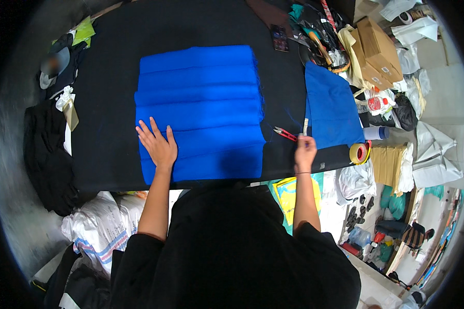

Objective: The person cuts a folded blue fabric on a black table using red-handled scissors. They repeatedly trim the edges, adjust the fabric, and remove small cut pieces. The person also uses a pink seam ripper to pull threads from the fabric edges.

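Several bands of bright blue fabric (201,82), with frayed threads along the right edge, lie spread on the black-covered table (103,67). My left hand (157,144) rests flat on their lower left part, fingers spread. To the right, my right hand (305,149) has its fingers curled together beside red thread snips (286,134); what is between the fingertips, if anything, is too small to make out. Another blue cloth piece (332,103) lies just right of that hand, with a short pale strip (305,127) at its left edge.
A phone (280,38), cardboard boxes (379,51), a tape roll (357,153) and a spool (374,133) sit at the right. Dark clothing (49,154) and scraps (67,103) line the left edge. White sacks (98,226) and yellow bags (288,198) are below the near edge.
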